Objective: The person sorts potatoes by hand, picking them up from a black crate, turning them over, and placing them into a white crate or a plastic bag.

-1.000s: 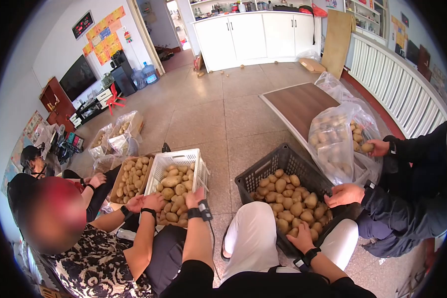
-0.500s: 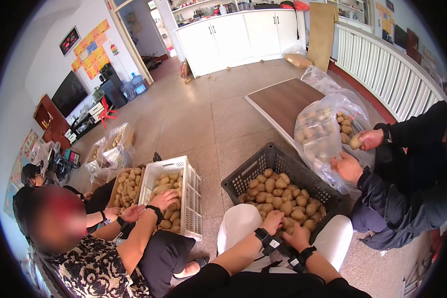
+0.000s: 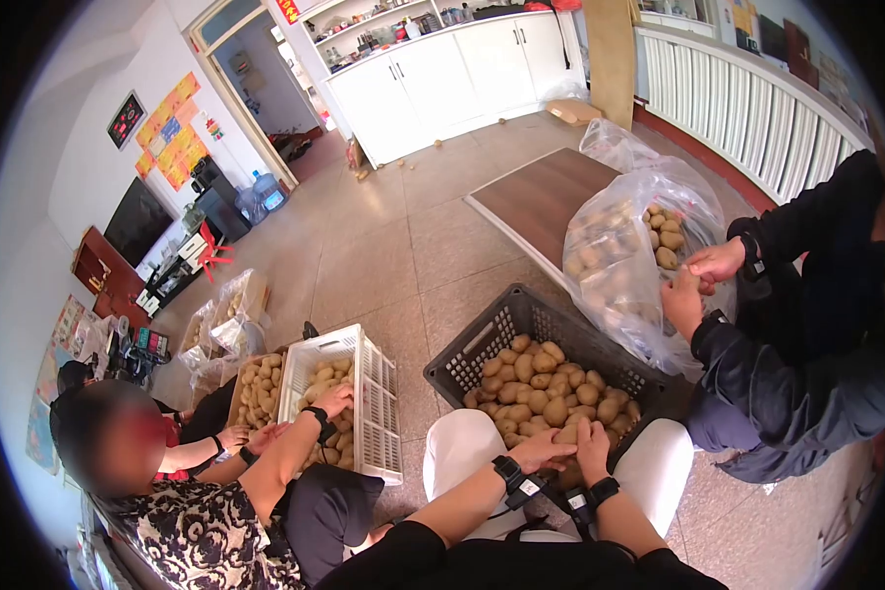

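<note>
In the head view, a black plastic crate (image 3: 477,339) full of brown potatoes (image 3: 541,379) stands between my knees. Over its near edge my left hand (image 3: 541,451) and my right hand (image 3: 593,452) are close together, fingers curled around a potato (image 3: 566,435). My fingers partly cover that potato. Each of my wrists carries a black band with a small device.
At left, a person works at a white crate (image 3: 372,433) of potatoes, beside a box of potatoes (image 3: 258,388). On the right, another person's hands meet at a clear plastic bag (image 3: 610,270) of potatoes, next to a brown board (image 3: 551,192).
My hands have come together, with a potato between them above the crate's near edge. The person on the right has brought both hands together. The view has shifted slightly.
</note>
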Tool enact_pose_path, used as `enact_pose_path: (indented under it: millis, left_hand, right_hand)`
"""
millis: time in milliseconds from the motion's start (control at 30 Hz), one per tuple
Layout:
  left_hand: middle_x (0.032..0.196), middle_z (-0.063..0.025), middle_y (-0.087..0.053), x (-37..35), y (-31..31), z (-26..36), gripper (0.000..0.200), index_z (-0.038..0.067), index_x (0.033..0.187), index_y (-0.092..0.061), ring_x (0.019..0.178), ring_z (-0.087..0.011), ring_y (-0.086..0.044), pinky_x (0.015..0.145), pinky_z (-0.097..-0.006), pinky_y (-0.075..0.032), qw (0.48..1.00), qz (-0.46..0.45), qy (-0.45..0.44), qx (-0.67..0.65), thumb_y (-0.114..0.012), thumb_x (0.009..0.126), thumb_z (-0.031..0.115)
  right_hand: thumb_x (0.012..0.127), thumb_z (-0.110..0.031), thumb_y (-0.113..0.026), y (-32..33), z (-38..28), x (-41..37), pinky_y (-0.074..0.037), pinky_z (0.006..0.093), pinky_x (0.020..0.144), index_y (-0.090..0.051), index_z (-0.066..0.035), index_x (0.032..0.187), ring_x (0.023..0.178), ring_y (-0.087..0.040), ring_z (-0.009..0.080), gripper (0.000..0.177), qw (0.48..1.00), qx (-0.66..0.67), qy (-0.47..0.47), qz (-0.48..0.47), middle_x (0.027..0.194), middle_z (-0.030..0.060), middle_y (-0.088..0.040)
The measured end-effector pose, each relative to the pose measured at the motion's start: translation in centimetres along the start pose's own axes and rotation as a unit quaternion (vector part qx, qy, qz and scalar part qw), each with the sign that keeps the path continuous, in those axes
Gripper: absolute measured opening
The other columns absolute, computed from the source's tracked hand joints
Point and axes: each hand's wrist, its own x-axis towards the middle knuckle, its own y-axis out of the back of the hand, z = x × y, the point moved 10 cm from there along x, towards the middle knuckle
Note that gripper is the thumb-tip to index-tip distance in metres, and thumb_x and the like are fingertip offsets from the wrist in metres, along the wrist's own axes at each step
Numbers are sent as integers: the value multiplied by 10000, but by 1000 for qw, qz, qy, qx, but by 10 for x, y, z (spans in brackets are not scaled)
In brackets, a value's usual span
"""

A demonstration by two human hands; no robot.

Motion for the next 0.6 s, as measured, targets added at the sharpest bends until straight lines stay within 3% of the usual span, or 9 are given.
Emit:
enact_pose_path:
  millis: [200, 433, 600]
  left_hand:
    - [793, -3, -522, 7, 2, -12, 440, 77, 1053, -390, 637, -88, -526, 518, -201, -462, 999, -16, 29, -21, -650, 725, 209]
    - [799, -1, -524, 5, 5, -13, 468, 85, 1069, -374, 625, -86, -526, 492, -202, -453, 999, 1, 43, -10, -659, 717, 202]
    - [853, 4, -535, 3, 7, -5, 380, 101, 1046, -434, 629, -80, -516, 513, -200, -438, 999, 7, 21, -43, -637, 740, 196]
  right_hand:
    - [827, -252, -486, 6, -10, 0, -384, 391, 529, -453, 29, 694, 588, -490, 363, 312, 1000, -21, -12, 6, 632, 232, -485]
    - [837, -248, -470, 12, -19, -1, -389, 400, 518, -467, 31, 685, 609, -490, 402, 318, 998, -60, 4, 19, 632, 247, -497]
    - [817, -260, -480, 19, 1, 2, -403, 432, 551, -493, 34, 697, 654, -517, 406, 318, 997, -35, -46, 49, 658, 255, -518]
